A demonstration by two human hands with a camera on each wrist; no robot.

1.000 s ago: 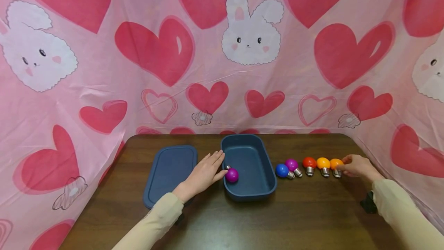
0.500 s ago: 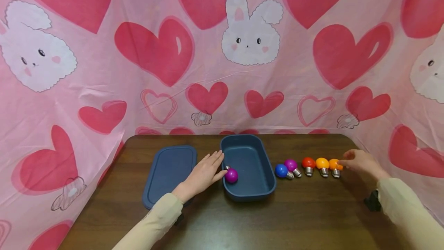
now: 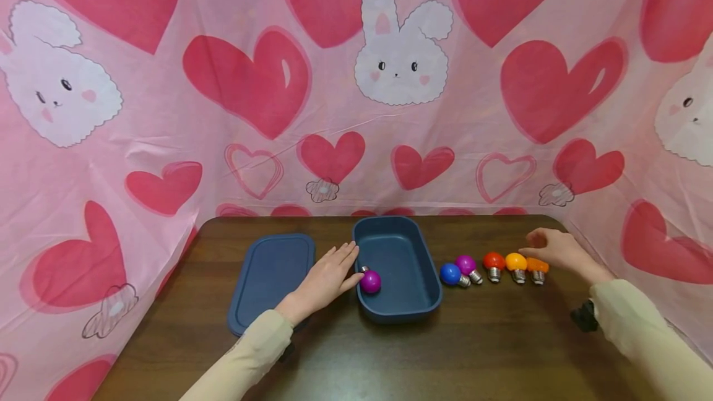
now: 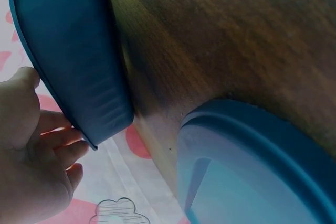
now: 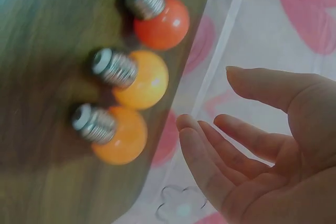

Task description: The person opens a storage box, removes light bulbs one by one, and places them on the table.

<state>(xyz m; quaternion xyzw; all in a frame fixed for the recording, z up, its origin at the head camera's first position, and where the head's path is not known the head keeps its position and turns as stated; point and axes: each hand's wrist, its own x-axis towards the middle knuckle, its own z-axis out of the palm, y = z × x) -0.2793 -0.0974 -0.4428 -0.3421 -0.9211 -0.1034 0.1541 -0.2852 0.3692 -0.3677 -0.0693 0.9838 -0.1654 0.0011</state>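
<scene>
My left hand (image 3: 328, 277) rests with extended fingers on the left rim of a dark blue box (image 3: 401, 316). Inside, by the left wall, lies a purple light bulb (image 3: 371, 282). Above and behind the right end of a bulb row hovers my right hand (image 3: 564, 254), its fingers loosely bent and holding nothing. Nearest to it are an orange bulb (image 5: 126, 136) and a yellow-orange bulb (image 5: 144, 80). A red bulb (image 3: 493, 260) lies left of them. Closer to the box, a blue bulb (image 3: 450, 274) and another purple bulb (image 3: 465, 264) touch or nearly touch.
A dark blue lid (image 3: 273, 277) lies flat on the wooden table (image 3: 445, 364), left of the box and partly behind the left forearm. A pink curtain (image 3: 334, 110) with hearts and rabbits stands around the back and sides.
My right hand has come away from the orange bulb, first to the right, then up and left above the row. My left hand stays on the box rim.
</scene>
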